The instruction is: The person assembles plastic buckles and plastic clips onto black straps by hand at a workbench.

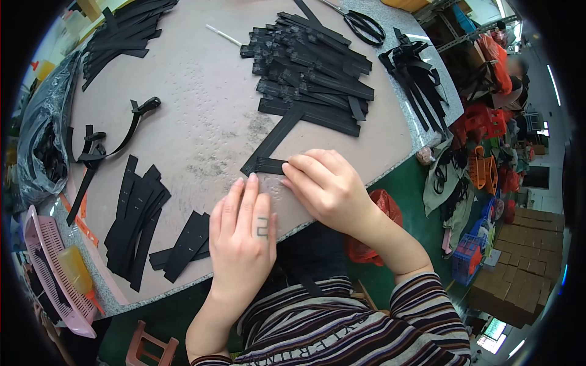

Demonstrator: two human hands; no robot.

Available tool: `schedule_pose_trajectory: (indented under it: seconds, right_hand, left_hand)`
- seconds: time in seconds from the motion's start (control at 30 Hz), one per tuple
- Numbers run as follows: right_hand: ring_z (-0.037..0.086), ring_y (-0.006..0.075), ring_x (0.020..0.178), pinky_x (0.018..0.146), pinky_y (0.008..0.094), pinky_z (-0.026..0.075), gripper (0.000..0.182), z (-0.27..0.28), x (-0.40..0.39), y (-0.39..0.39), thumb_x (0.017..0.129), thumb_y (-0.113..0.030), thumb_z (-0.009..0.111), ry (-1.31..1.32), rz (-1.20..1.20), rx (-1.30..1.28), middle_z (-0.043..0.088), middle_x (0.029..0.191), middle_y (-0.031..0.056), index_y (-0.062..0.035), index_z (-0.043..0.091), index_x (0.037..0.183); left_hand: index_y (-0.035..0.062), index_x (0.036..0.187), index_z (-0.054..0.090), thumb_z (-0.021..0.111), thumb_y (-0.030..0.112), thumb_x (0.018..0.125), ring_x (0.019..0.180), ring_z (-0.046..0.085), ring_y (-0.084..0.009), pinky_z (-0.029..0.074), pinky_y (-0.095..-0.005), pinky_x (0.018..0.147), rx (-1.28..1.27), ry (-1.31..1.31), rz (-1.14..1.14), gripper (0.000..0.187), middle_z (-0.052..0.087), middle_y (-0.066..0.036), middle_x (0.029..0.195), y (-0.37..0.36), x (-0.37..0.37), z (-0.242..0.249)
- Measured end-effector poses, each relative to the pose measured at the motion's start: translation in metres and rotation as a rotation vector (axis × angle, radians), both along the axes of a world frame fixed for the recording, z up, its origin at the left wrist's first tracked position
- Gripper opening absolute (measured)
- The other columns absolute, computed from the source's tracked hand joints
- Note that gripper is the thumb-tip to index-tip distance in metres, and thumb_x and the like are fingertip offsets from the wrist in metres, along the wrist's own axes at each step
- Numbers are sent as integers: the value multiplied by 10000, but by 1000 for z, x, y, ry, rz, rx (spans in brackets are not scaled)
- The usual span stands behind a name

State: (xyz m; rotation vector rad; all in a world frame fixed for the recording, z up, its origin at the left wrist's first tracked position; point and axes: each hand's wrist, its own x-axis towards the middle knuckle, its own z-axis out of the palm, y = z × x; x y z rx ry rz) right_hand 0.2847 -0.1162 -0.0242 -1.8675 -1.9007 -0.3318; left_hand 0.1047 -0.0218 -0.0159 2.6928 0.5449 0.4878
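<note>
My right hand (329, 186) pinches the right end of a short black strap (270, 165) between thumb and fingers, near the table's front edge. The far end of this strap meets a longer black strap (273, 139) that slants up toward a big heap of black straps (314, 76). My left hand (243, 235) lies on the table with its fingers stretched out, its fingertips close to where the two straps meet. Whether those fingertips press on a strap is hard to make out. Beside that hand lie a few flat black straps (186, 247).
More black straps (137, 210) lie at left, with a buckled black strap (131, 125) above them. Scissors (364, 27) and a white pen-like stick (223, 35) rest at the back. A pink basket (52, 244) and a yellow bottle (74, 268) stand at the left edge.
</note>
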Motion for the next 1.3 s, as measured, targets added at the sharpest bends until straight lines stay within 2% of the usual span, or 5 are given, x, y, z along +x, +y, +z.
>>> schedule_pose_trajectory:
  seconds: [0.33, 0.53, 0.67, 0.93, 1.3]
  right_hand:
    - [666, 257, 877, 750, 346, 554, 269, 11, 2, -10, 698, -60, 794, 151, 22, -42, 675, 1012, 114, 23, 701, 937]
    - [658, 301, 1048, 910, 415, 523, 253, 12, 9, -21, 821, -145, 761, 218, -3, -37, 683, 1109, 139, 24, 700, 999]
    - [564, 378, 1280, 1077, 472, 441, 378, 10, 24, -30, 906, -145, 677, 196, -203, -99, 633, 1297, 217, 46, 648, 1231]
    - [469, 410, 1357, 1123, 475, 373, 457, -3, 31, -4, 943, -157, 622, 148, -279, -114, 547, 1398, 263, 78, 563, 1331]
    - [608, 266, 977, 844, 413, 465, 324, 13, -12, -2, 703, -115, 818, 31, -20, -52, 635, 1022, 66, -47, 727, 1007]
  left_hand:
    - [-4, 1174, 613, 660, 54, 888, 1257, 564, -341, 437, -454, 1036, 66, 9, 26, 296, 631, -165, 1300, 14, 0, 0]
    - [-7, 1191, 613, 664, 60, 889, 1267, 561, -333, 432, -451, 1046, 61, 25, 16, 314, 626, -166, 1313, 16, -2, 2]
    - [-7, 1190, 616, 664, 58, 888, 1271, 559, -333, 427, -453, 1051, 69, 31, 26, 313, 626, -168, 1315, 15, -5, 2]
    - [-1, 1195, 615, 680, 43, 870, 1263, 560, -349, 445, -455, 1031, 54, 13, 25, 334, 621, -174, 1316, 15, -5, 3]
    - [3, 1032, 684, 757, 16, 758, 1086, 641, -291, 503, -415, 890, -85, -60, -101, 284, 679, -128, 1136, -3, -63, 13]
